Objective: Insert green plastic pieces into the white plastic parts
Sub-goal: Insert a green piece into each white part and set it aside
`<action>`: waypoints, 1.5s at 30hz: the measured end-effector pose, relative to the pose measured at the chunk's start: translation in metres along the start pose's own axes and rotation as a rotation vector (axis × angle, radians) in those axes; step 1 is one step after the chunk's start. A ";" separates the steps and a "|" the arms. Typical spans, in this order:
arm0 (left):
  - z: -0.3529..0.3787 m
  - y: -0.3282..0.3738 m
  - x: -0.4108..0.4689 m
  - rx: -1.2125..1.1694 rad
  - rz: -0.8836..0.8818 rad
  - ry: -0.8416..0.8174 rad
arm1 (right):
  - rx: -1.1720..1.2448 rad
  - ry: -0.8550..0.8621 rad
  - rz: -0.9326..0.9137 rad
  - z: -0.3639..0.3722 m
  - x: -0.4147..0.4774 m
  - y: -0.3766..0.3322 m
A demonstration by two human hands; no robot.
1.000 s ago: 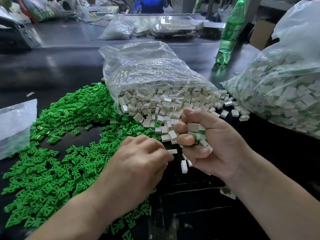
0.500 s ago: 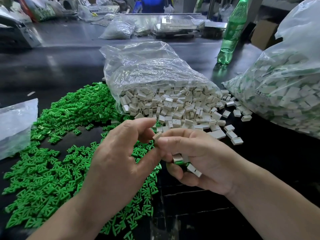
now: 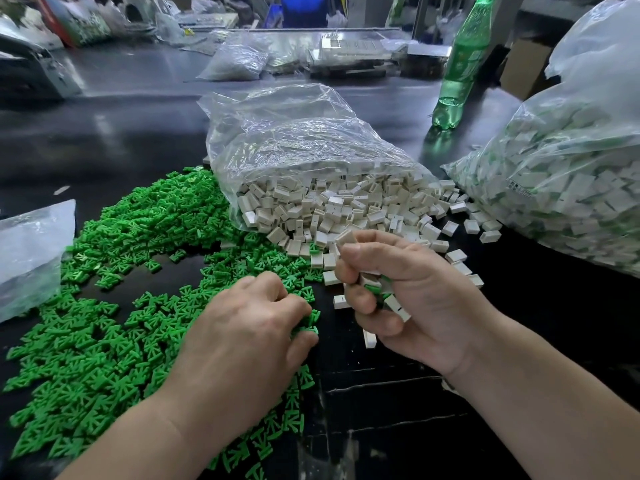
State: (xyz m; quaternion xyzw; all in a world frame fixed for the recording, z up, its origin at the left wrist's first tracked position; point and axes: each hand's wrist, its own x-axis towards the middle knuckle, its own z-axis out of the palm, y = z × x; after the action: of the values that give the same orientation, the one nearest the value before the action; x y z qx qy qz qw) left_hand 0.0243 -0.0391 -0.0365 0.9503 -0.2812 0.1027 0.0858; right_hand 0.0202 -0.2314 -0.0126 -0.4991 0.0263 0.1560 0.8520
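Two hands work at lower centre: the left hand point(image 3: 252, 334) pinches with its fingers point(image 3: 277, 289) among the green pieces point(image 3: 104, 341) on the counter point(image 3: 381, 393), while the right hand point(image 3: 422, 299) clenches several white parts point(image 3: 396, 306), the topmost white part point(image 3: 345, 237) lying near level, long axis tilted up rightward. Next, I judge, a green piece needs aligning with its opening, whose facing I cannot tell.

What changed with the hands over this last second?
Half a second ago both hands met in the air. The left hand then dropped back onto the heap of small green plastic pieces, fingers curled among them; whether it grips one is unclear. The right hand kept its handful of small white rectangular plastic parts, one pinched on top. The clear plastic bag of white parts and the green plastic bottle stayed put.
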 end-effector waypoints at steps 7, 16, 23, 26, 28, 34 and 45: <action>0.004 -0.007 0.002 0.005 0.063 0.076 | -0.037 0.058 0.044 0.001 0.000 0.000; -0.005 -0.009 0.005 -0.869 -0.364 0.214 | -0.137 -0.002 0.112 0.002 0.000 0.003; -0.006 -0.014 0.010 -1.475 -0.452 0.093 | -0.156 -0.048 0.122 0.003 0.001 0.007; -0.004 -0.015 0.010 -1.518 -0.476 0.138 | -0.167 -0.047 0.112 0.001 0.001 0.007; -0.002 -0.015 0.010 -1.487 -0.464 0.207 | -0.181 -0.052 0.111 0.002 0.001 0.007; -0.003 -0.019 0.007 -1.496 -0.440 0.199 | -0.220 -0.065 0.117 0.003 -0.001 0.009; 0.001 -0.015 0.005 -1.522 -0.371 0.123 | -0.505 -0.083 -0.075 0.005 -0.004 0.013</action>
State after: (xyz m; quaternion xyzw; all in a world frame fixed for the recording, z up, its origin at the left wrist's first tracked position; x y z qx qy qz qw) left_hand 0.0369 -0.0301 -0.0374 0.6543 -0.1058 -0.0818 0.7443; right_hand 0.0117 -0.2220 -0.0199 -0.6898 -0.0669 0.1464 0.7059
